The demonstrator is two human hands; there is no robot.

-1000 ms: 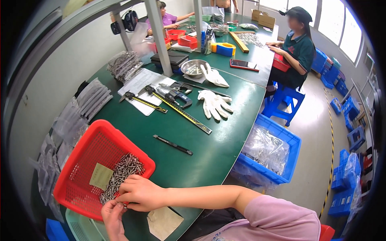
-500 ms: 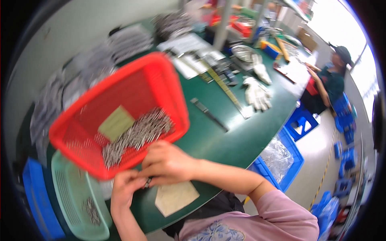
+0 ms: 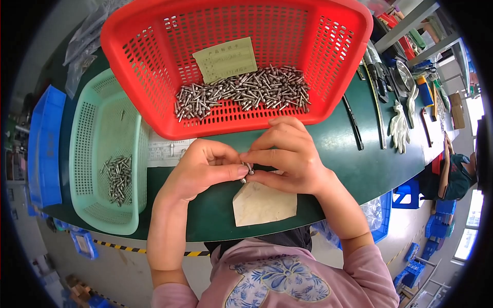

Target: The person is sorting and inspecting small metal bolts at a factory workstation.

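Hands are meeting in the head view just above the near edge of the green table, and between them you are holding a small metal pin. Your left hand is coming from the left side and is pinching the lower end of the pin with thumb and forefinger; your right hand is coming from the right and is closing its fingertips on the upper end, so both hands are grasping this one piece. The pin is lying exactly in the gap between the two hands, equally near to each, and its long axis is running nearly upright in the picture with a light tilt, one end pointing away from you toward the red basket, the other end toward your body. Which end is the head, you cannot tell, because the fingers are covering most of it. Just beyond your hands the red basket is holding a heap of similar pins and a pale paper label. To your left the green basket is holding a smaller heap of pins. Under your right hand a beige flat pad is lying on the table. Far at the right, white gloves and long tools are resting on the table.
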